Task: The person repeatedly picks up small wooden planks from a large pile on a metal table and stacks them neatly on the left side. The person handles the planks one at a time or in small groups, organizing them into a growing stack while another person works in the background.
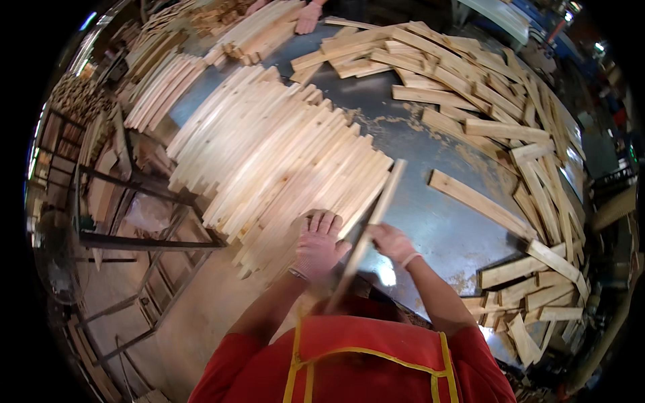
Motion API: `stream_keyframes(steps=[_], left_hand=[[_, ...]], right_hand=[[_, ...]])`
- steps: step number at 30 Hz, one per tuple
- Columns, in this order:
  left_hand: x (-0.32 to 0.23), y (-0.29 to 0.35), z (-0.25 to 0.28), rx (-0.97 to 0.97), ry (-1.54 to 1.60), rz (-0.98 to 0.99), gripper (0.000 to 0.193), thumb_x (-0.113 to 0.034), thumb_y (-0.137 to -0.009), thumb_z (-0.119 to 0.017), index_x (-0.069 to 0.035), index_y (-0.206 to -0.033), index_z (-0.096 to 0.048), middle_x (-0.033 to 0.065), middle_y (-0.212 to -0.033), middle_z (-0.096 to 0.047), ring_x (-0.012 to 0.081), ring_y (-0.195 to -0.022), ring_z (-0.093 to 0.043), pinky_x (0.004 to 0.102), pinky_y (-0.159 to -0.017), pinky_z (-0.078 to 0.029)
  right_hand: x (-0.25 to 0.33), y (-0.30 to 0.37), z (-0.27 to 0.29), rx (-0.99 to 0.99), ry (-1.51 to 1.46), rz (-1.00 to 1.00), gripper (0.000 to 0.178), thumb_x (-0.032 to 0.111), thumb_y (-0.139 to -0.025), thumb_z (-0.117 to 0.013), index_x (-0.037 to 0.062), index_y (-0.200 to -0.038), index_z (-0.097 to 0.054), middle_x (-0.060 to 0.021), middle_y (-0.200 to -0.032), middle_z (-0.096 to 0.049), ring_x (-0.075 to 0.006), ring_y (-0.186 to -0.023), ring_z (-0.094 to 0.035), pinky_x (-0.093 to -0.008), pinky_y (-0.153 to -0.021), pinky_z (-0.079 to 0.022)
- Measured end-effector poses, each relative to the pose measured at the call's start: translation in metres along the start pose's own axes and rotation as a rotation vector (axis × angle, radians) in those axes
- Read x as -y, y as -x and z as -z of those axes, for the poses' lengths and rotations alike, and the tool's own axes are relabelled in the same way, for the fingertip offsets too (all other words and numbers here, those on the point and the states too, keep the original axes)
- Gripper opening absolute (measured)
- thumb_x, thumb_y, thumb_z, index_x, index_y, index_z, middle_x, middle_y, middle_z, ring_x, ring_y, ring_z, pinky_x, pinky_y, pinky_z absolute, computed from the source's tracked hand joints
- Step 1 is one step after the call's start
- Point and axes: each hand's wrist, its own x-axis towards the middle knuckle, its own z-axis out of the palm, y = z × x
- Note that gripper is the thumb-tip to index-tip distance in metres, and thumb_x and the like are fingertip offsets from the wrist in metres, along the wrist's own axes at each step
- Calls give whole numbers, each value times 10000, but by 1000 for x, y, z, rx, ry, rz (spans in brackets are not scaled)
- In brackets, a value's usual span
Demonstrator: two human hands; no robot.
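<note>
Grey metal surface (413, 218) is stretching out before you, with sawdust (470, 156) lying scattered across its far half. Your right hand (394, 243) is holding a narrow wooden slat (385, 201), the fingers closing around it, and that slat is standing at a slant just beside the right edge of a broad row of pale slats (269, 148) (its near end is looking blurred, close to your red apron (376, 339)). Your left hand (318, 243) is lying over the near right corner of the row, fingers extended, thumb pointing away from them, gripping nothing. One loose board (480, 203) is lying to the right, near a jumbled pile of boards (463, 74) that is curving along the far and right sides. Beyond the row, another person's hand (309, 18) is resting by a further stack (259, 33).
</note>
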Motion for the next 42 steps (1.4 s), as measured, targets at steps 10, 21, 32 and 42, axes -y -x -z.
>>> stream_keyframes(steps=[10, 21, 32, 42], left_hand=[[-8, 12, 0, -26, -204, -74, 646, -397, -857, -716, -170, -1441, -558, 137, -1407, -538, 363, -1397, -447, 620, -1227, -286], [-13, 16, 17, -27, -130, -42, 655, -311, -799, -780, -214, -1424, -610, 156, -1465, -518, 368, -1399, -453, 597, -1193, -353], [13, 26, 1, -131, 83, -45, 637, -400, -879, -727, -117, -1435, -600, 159, -1470, -534, 368, -1434, -429, 571, -1237, -280], [158, 164, -33, -397, 475, 1062, 632, -361, -971, -662, -14, -1473, -501, 228, -1495, -528, 394, -1348, -514, 496, -1163, -396]], right_hand=[[-152, 38, 164, -277, 183, -481, 503, 275, -911, -703, 40, -1349, -624, -197, -1347, -655, -389, -1291, -594, -499, -1077, -488], [-170, 66, 245, -392, 100, -405, 711, 100, -854, -742, 77, -1535, -538, -189, -1328, -638, -354, -1195, -655, -436, -1045, -543], [-42, 50, 70, -574, -1229, -628, 303, 468, -959, -723, 178, -1040, -684, 5, -898, -658, -116, -755, -604, -318, -669, -528], [85, 7, -15, -222, -1417, -583, 231, 313, -1014, -723, 97, -1085, -685, 4, -881, -654, -104, -723, -591, -280, -598, -459]])
